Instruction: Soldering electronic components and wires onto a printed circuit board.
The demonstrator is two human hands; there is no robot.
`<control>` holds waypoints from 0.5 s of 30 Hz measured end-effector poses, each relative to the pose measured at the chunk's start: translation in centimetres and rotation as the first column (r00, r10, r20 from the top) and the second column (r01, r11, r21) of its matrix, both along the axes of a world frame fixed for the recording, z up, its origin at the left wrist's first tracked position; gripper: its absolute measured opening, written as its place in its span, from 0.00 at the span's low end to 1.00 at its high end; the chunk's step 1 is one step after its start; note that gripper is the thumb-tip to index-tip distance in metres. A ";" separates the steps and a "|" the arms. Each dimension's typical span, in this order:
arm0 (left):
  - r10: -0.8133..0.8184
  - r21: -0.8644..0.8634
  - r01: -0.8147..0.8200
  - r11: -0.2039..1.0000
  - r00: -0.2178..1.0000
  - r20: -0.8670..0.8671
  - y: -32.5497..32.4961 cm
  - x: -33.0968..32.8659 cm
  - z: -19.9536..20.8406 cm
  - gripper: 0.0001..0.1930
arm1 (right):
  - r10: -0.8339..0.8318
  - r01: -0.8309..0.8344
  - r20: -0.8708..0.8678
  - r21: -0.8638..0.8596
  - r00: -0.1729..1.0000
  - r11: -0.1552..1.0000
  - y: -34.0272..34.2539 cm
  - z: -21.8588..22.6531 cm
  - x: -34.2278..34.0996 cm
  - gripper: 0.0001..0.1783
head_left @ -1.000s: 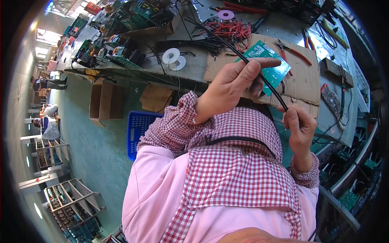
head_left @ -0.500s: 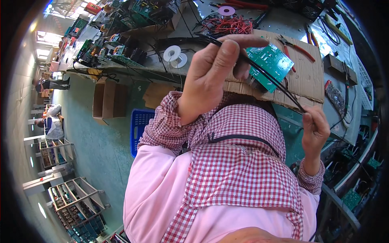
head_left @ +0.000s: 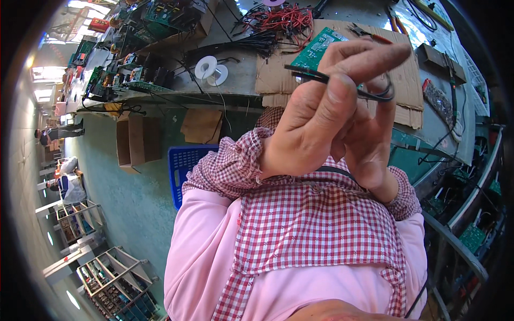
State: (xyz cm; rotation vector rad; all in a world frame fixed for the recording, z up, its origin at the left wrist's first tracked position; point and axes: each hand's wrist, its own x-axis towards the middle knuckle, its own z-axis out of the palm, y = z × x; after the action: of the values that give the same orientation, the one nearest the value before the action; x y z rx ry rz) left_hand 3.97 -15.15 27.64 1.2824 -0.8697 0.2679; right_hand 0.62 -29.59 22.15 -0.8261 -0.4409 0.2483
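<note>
In front of my chest, my left hand pinches a thin black cable between thumb and fingers. The cable's one end sticks out to the left of that hand, and a bend of it curves round on the right. Close behind, my right hand has its fingers at that bend; part of its grip is hidden by the left hand. Beyond the hands a green circuit board lies on a sheet of cardboard, partly covered from sight by my fingers.
Red wires and black strands lie heaped on the bench. Two white spools stand at its near edge, circuit boards left. Pliers rest beyond my hands. A blue basket and cardboard box stand below.
My right hand has come up from the lower right to meet my left hand. The black cable, stretched long between them before, is now folded into a bend. The left hand has shifted right and down.
</note>
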 end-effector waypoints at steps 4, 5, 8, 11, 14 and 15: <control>0.063 -0.054 -0.058 0.997 0.992 0.113 -0.7 0.2 -0.5 0.27 | -0.182 0.126 0.278 0.207 0.943 0.970 0.5 1.3 1.0 0.78; 0.062 -0.072 -0.054 0.996 0.991 0.121 -0.7 0.1 -0.6 0.26 | -0.229 0.141 0.456 0.219 0.860 0.965 0.1 1.6 1.6 0.71; 0.023 -0.032 -0.021 0.999 0.998 0.059 -1.5 0.0 -1.5 0.25 | -0.243 0.496 0.798 -0.080 0.551 0.865 -1.9 2.6 3.0 0.50; 0.039 0.007 -0.040 0.999 0.998 0.038 -1.9 0.0 -2.4 0.23 | -0.378 0.665 0.784 -0.058 0.492 0.745 -2.2 2.5 3.2 0.21; 0.118 0.083 -0.117 0.990 0.993 0.001 -1.8 -0.2 -2.9 0.22 | -0.336 0.760 0.849 -0.111 0.408 0.640 -2.8 2.8 3.4 0.15; 0.124 0.079 -0.120 0.990 0.991 -0.046 -1.6 -0.2 -2.9 0.23 | -0.360 0.757 0.836 -0.098 0.415 0.646 -2.8 2.9 3.3 0.13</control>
State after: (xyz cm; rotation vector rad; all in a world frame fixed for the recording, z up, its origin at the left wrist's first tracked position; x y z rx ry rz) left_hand 3.72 -16.78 24.74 1.4102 -0.7651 0.3001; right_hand 3.93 -32.36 25.03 -1.5358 -0.8733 -0.7609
